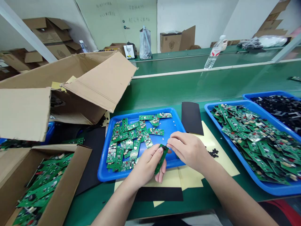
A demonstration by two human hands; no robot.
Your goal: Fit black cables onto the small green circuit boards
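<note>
My left hand (147,166) is closed around a small green circuit board (161,158), held upright over the front edge of a blue tray (172,124). My right hand (187,149) pinches at the top end of that board, where a small black piece sits; whether the fingers hold the piece I cannot tell. Several more green boards (128,142) lie in the tray's left half. Both hands hover above yellow and black sheets (174,179) on the green bench.
A large blue tray (213,108) heaped with green boards sits at the right, another with black parts (279,106) behind it. Open cardboard boxes (94,81) stand at the left, one holding boards (39,188). A water bottle (213,53) stands on the far conveyor.
</note>
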